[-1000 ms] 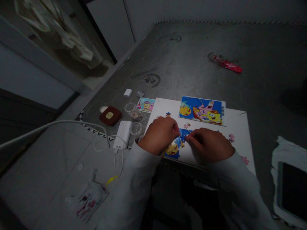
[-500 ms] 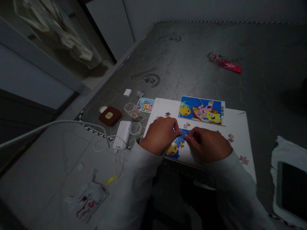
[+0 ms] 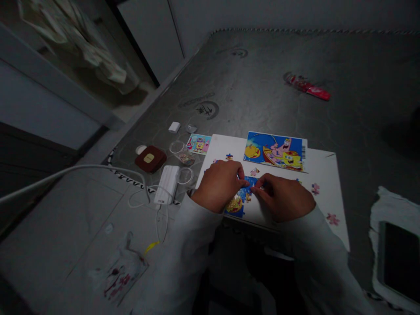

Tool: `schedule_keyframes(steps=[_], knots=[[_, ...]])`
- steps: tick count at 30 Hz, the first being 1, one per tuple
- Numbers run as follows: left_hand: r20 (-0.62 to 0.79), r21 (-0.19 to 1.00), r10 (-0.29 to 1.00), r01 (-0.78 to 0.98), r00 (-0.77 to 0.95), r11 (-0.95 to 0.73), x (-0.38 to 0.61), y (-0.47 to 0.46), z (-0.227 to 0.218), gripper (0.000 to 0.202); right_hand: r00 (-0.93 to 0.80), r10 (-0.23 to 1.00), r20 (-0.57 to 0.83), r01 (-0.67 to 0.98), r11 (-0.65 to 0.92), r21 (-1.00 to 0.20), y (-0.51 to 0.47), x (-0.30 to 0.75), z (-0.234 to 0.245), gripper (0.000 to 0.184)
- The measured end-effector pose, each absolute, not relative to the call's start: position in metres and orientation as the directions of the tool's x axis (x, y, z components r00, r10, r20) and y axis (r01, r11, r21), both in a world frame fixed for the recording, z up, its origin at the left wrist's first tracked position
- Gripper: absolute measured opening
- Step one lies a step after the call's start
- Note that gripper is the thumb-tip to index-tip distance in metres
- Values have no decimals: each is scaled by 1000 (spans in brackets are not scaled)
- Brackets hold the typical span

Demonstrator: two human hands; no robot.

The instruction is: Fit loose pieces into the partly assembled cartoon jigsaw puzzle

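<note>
A partly joined jigsaw puzzle (image 3: 234, 204), blue with a yellow figure, lies near the front edge of a white board (image 3: 262, 213). My left hand (image 3: 219, 183) is closed at its upper left, thumb and fingertips pressed on the blue pieces. From the other side my right hand (image 3: 285, 196) pinches a blue puzzle piece (image 3: 252, 189) at the puzzle's right edge; fingers partly hide it. Loose pieces lie around, such as a pink puzzle piece (image 3: 332, 218) at the right and another piece (image 3: 254, 171) above the hands. A picture card (image 3: 274, 151) with cartoon figures rests on the board's far side.
Left of the board are a smaller card (image 3: 199, 144), a clear bag of pieces (image 3: 186, 158), a brown case (image 3: 151, 159) and a white power bank (image 3: 166, 186) with cables. A red packet (image 3: 308, 87) lies farther back. A phone (image 3: 400, 260) sits at the right.
My right hand has shifted very slightly left against the puzzle, its pinch kept. My left hand stays in place. The other things have not visibly moved.
</note>
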State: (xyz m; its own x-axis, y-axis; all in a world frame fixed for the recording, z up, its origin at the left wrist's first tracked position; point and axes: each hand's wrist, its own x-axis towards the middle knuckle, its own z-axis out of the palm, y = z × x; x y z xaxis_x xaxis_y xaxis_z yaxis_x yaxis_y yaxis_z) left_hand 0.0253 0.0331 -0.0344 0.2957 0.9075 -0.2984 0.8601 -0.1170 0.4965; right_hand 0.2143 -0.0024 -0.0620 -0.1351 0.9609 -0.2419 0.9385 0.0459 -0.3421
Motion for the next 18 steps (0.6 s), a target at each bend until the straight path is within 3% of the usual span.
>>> schedule_keyframes(steps=[9,14,18], knots=[[-306,505,908,857,285,-99,27,32,-34,10,-106,982,-155,950,54,-307,-9,208,-63,21],[-307,505,897,853,318,-130,25,32,-34,8,-130,960,-249,949,48,-313,-5,208,-59,23],[-315,522,889,843,331,-128,24,32,-34,7,-133,964,-232,949,56,-311,-4,212,-57,23]])
